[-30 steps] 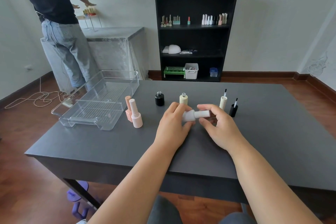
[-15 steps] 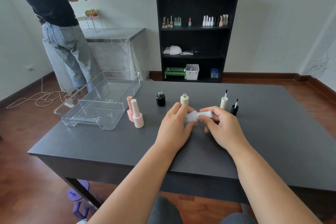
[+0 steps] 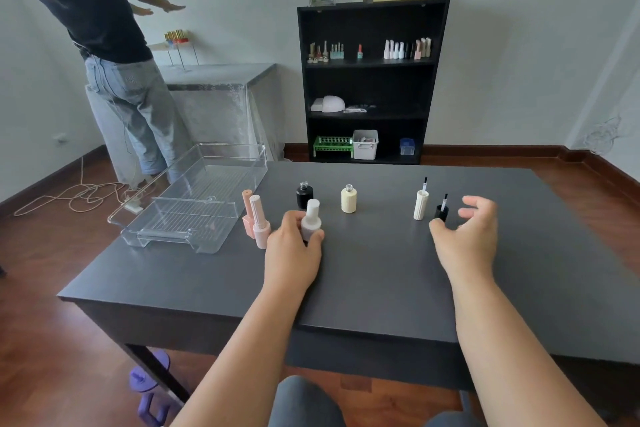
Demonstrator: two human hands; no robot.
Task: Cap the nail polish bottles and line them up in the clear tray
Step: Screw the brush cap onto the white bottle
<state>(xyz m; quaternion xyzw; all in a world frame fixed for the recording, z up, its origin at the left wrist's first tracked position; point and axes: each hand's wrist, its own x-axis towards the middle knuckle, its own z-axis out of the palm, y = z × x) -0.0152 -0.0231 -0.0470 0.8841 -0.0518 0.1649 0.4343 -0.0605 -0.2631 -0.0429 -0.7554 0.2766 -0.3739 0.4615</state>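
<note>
My left hand (image 3: 294, 250) grips a capped white bottle (image 3: 311, 218), upright on the dark table (image 3: 381, 281). My right hand (image 3: 467, 239) hovers open, fingers spread, just right of a black cap with brush (image 3: 442, 210) and a cream cap with brush (image 3: 421, 203). An uncapped black bottle (image 3: 304, 195) and an uncapped cream bottle (image 3: 348, 199) stand behind. Two capped pink bottles (image 3: 256, 222) stand left of my left hand, beside the empty clear tray (image 3: 194, 198).
The tray overhangs the table's far left corner. A person stands at the back left by a covered counter. A black shelf (image 3: 370, 80) with more bottles stands against the far wall. Cables lie on the floor at left.
My right hand let go of the white bottle and moved right toward the loose caps. My left hand turned the bottle upright and carried it left near the pink bottles.
</note>
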